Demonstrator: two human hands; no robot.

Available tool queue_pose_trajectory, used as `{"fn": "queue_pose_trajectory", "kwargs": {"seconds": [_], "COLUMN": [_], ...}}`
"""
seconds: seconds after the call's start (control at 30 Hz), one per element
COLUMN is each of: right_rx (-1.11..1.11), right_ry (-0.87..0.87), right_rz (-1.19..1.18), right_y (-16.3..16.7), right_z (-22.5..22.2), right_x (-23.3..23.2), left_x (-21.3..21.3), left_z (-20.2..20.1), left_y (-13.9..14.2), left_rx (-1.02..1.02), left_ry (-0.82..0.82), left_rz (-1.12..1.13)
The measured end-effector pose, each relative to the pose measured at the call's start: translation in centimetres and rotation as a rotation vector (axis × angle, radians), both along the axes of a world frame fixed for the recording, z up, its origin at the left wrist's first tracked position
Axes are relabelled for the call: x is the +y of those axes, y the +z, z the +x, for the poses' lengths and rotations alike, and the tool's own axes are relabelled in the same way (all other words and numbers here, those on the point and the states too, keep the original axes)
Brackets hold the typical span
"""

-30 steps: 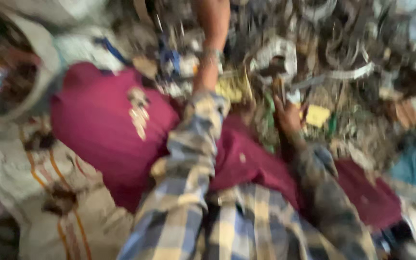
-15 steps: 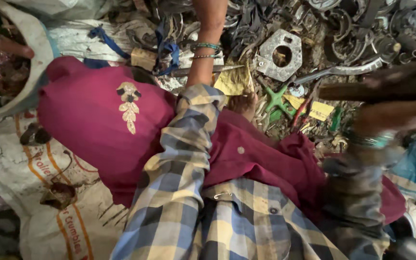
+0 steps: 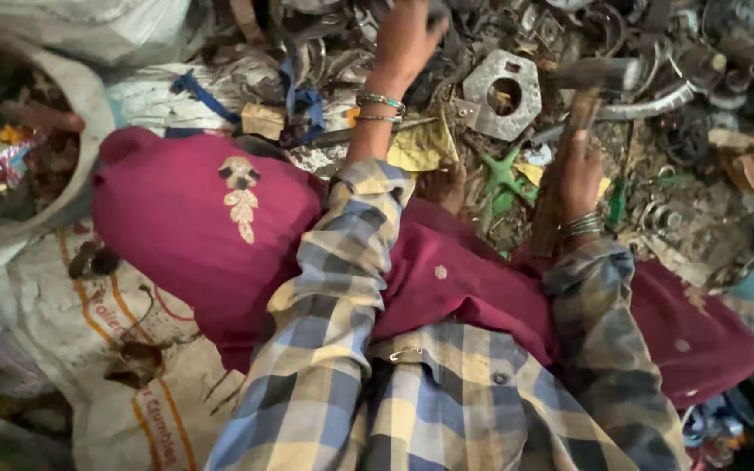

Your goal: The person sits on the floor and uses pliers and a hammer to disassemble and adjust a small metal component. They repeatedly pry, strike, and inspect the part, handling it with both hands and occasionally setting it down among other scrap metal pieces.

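Since earlier frame: right hand (image 3: 576, 179) swung in from right edge, hammer (image 3: 569, 131) now upright near centre. Fingers wrapped tight round wooden handle. Left hand (image 3: 405, 39) far among metal scrap (image 3: 503, 92), grip unclear.

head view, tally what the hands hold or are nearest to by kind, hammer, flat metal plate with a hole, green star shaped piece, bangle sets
hammer: 1, in the right hand
flat metal plate with a hole: 1
green star shaped piece: 1
bangle sets: 2, left wrist and right wrist
total: 5
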State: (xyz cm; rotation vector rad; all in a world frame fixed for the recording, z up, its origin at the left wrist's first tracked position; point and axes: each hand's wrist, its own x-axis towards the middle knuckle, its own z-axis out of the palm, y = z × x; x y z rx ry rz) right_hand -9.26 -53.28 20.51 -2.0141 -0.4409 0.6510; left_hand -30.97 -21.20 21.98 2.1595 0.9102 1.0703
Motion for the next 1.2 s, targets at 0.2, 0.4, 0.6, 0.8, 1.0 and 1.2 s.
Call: {"fn": "queue_pose_trajectory", "kwargs": {"seconds": [0.2,0.4,0.6,0.8,1.0,1.2], "right_rx": [0.453,-0.007,-1.049,-0.534,-0.583,-0.814], "right_ry": [-0.228,-0.17,0.012,0.189,0.311,0.4], "right_rz": [0.198,-0.186,-0.323,0.003,-0.105,-0.152], "right_y": [-2.7,-4.0,1.1,4.3,4.3,5.2], "right_z": [2.1,4.1,3.2,2.4,0.7,-0.8], "right_x": [-3.0,-3.3,-1.1,0.7,1.0,2.0], "left_x": [-5.7,-11.2,-11.1,-7.8,-7.0,-7.6], "left_z": [3.2,5.8,6.0,5.5,5.7,6.8], "left_y": [-2.2,-3.9,-4.8,-4.1,-3.1,-3.6], "left_rx": [0.406,0.637,0.579,0.46,0.451,0.63], "left_ry": [-0.371,-0.224,-0.203,-0.213,-0.16,-0.155], "left_rz": [-0.115,0.072,0.101,-0.206,-0.247,-0.062]}}
